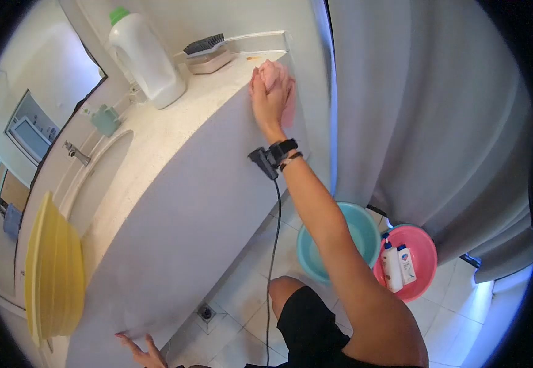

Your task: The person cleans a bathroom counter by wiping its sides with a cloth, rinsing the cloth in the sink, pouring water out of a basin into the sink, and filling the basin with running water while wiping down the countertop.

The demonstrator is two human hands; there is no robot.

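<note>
My right hand point(270, 92) is closed on a pink cloth point(288, 104) at the far right corner of the countertop point(211, 92), with part of the cloth hanging over the front edge. A black strap with a cabled device circles that wrist. Low in the view, my left hand point(144, 354) has its fingers apart and holds nothing, close to the lower front panel of the counter point(174, 214). A brush point(205, 44) rests on a soap box point(209, 60) left of the cloth.
A white bottle with a green cap point(147, 61), green cup point(105, 120), faucet point(77, 154), sink point(102, 178) and yellow basin point(55, 276) line the counter. Below are a teal basin point(362, 230), a pink basin point(424, 260) holding bottles, and a grey curtain point(432, 110).
</note>
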